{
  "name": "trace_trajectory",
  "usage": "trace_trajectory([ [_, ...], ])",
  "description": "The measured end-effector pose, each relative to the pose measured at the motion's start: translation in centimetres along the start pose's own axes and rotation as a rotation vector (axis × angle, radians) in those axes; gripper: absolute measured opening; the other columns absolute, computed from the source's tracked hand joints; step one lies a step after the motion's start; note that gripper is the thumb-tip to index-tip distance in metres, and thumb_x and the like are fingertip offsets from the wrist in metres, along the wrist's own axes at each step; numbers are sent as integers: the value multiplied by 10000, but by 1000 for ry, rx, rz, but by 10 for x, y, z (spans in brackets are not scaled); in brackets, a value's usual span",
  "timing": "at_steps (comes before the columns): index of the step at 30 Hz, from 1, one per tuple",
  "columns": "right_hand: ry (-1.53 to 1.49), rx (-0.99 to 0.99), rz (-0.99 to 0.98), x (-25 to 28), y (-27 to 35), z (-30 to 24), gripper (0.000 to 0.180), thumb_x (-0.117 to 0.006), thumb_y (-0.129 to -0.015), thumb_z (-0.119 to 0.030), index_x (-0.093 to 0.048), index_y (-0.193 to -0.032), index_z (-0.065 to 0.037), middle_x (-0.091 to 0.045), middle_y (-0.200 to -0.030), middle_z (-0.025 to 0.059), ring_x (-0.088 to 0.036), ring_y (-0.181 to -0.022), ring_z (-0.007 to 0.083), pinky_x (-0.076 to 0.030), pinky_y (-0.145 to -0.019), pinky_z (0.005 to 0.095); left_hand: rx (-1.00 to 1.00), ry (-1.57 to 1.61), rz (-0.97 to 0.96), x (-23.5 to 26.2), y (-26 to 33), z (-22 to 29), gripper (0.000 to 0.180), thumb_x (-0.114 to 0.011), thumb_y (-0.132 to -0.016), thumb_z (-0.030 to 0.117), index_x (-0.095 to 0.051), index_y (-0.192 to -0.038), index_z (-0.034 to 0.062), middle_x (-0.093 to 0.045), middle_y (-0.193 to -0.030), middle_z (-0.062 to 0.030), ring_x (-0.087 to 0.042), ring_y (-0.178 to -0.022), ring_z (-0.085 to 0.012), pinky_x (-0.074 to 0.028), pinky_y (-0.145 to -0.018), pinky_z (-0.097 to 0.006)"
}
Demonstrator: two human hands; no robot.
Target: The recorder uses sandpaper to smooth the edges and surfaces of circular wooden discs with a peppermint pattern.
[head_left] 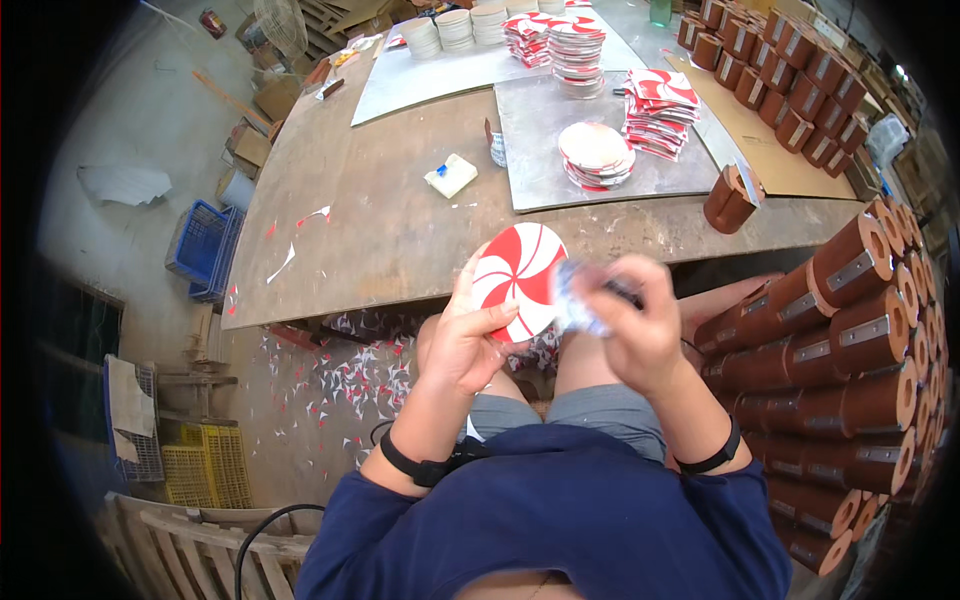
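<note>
My left hand (pixel 468 338) has a firm pinch on a flat, round disc (pixel 518 268) with a red-and-white swirl: thumb across the lower part of the printed face, fingers behind the left edge. The disc is above my lap, by the near edge of a wide brown wooden table (pixel 365 190), its swirl turned up toward me.

My right hand (pixel 645 325) is curled around a small bluish-white piece (pixel 577 298), gripped between thumb and fingers. Hand and piece are blurred; its material is unclear. It sits right at the disc's right edge; contact or a slight gap, I cannot tell.

On the table, beyond the disc: a smooth grey sheet (pixel 535 130) bearing a short stack of round discs with a pale top (pixel 596 150). Near that, a taller, uneven pile of red-and-white squarish pieces (pixel 663 112). Left of the sheet, a small cream-coloured block with a blue mark (pixel 452 176).

To the right, one reddish-brown cylinder (pixel 726 208) near the table edge; beside my right arm, many reddish-brown cylinders with metal plates (pixel 850 255), stacked lying in rows. Floor at left: scattered red and white scraps (pixel 350 385), a blue plastic crate (pixel 208 240), a yellow slatted crate (pixel 208 468).
</note>
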State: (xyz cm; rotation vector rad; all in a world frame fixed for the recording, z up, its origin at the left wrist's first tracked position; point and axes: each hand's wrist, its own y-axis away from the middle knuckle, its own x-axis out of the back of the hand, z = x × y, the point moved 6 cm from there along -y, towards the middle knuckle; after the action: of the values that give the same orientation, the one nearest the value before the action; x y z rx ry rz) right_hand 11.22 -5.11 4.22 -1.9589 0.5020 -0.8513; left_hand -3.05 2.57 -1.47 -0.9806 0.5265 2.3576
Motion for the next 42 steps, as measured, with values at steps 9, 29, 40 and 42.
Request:
trace_trajectory([
  [9, 3, -6, -62, 4, -4, 6, 314, -575, -623, 25, -652, -906, -87, -503, -907, 110, -556, -706, 272, -467, -595, 348, -69, -17, 36, -3, -3, 3, 721, -546, -722, -87, -213, -1332, 104, -440, -1214, -131, -542, -1019, -248, -550, -609, -299],
  [29, -504, -550, 71, -29, 7, 13, 368, -612, -742, 9, -549, -1104, -8, -505, -984, 122, -536, -903, 224, -426, -774, 272, -121, 77, 116, 3, -12, -13, 545, -569, -779, -11, -320, -1264, 13, -488, -1171, -136, -514, -1057, -231, -449, -883, -360],
  [40, 233, -260, -18, 0, 22, 40, 438, -586, -619, 45, -634, -1015, -136, -475, -912, 137, -535, -768, 287, -463, -645, 347, 10, 247, 83, 7, -12, -14, 469, -524, -815, 11, -352, -1250, -6, -498, -1181, -158, -506, -1088, -253, -433, -923, -378],
  [42, 200, -99, -58, -1, 10, 7, 418, -599, -620, 15, -646, -999, -156, -462, -905, 115, -530, -751, 266, -461, -621, 341, -13, 170, 60, 6, -10, -10, 481, -531, -808, 9, -347, -1252, -8, -488, -1192, -159, -503, -1092, -254, -430, -925, -383],
])
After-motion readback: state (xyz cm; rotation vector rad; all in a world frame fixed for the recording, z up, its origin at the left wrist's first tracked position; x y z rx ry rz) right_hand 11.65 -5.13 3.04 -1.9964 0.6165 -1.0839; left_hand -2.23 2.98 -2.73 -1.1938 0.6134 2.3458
